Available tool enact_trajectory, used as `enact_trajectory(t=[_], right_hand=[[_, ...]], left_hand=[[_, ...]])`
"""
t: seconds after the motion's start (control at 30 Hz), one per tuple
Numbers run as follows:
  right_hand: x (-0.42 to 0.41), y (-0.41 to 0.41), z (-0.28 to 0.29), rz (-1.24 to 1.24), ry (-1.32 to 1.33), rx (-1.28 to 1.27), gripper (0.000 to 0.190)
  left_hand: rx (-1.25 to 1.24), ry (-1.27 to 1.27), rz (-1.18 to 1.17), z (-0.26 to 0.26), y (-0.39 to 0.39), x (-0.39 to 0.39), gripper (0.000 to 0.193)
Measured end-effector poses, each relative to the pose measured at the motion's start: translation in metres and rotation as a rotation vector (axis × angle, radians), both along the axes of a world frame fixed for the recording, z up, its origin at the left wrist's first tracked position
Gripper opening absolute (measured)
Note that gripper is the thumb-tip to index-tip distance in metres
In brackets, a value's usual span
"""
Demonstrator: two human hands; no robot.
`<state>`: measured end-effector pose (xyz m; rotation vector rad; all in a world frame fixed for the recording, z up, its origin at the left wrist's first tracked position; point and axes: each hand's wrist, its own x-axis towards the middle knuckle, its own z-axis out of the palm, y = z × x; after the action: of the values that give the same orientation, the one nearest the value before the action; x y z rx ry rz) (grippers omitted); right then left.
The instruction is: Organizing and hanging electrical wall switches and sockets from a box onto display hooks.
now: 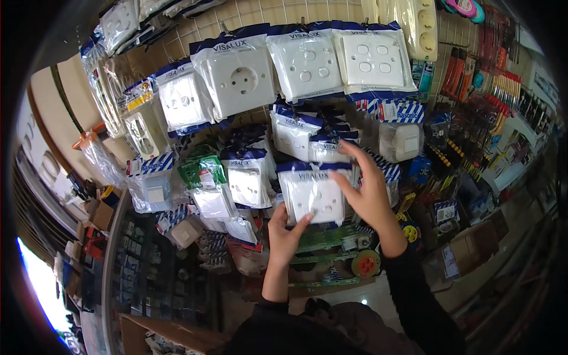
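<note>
In front of the wall display, my left hand (284, 237) grips the lower left of a Visalux wall switch in a clear bag (317, 193), with the thumb across its front. The white plate has several rocker buttons and a dark blue header strip. My right hand (372, 191) is at the bag's upper right, thumb and forefinger spread apart. Its thumb tip overlaps the header's edge; whether it touches is hard to tell. The right forefinger reaches up beside a smaller bagged Visalux plate (328, 151), which hangs partly behind another bagged switch (293, 137).
A wire grid (262, 13) carries rows of bagged switches, including a large bagged socket (242, 80) above. Green-headed bags (215, 202) hang left. Cable reels (366, 263) stand below. Tools (459, 75) hang at right. An open cardboard box (168, 328) is at lower left, beside a glass case (106, 266).
</note>
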<state>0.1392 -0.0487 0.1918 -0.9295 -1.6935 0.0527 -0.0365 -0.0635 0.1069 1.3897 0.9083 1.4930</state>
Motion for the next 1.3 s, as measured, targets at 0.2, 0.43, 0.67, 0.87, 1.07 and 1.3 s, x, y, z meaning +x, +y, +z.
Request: enact_trajectory(t=[0.2, 0.43, 0.67, 0.87, 1.07, 1.3], right_hand=[[0.003, 0.062, 0.038, 0.046, -0.127, -0.14, 0.032], [-0.009, 0.12, 0.046, 0.22, -0.142, -0.294, 0.022], [-0.012, 0.134, 0.046, 0.206, -0.103, -0.315, 0.022], [0.0, 0.15, 0.04, 0.206, -0.128, -0.356, 0.021], [-0.008, 0.15, 0.04, 0.134, -0.136, -0.283, 0.017], [-0.006, 0.149, 0.035, 0.26, -0.095, -0.238, 0.018]], left_hand=[[0.042, -0.069, 0.052, 0.036, 0.034, 0.012, 0.03], [0.083, -0.091, 0.183, 0.039, 0.063, 0.004, 0.03], [0.027, -0.274, 0.188, 0.032, 0.069, 0.014, 0.044], [-0.018, -0.5, 0.153, 0.033, 0.063, 0.034, 0.045], [-0.213, -0.994, -0.045, 0.007, 0.069, 0.047, 0.03], [-0.241, -0.888, -0.282, 0.012, 0.079, 0.053, 0.052]])
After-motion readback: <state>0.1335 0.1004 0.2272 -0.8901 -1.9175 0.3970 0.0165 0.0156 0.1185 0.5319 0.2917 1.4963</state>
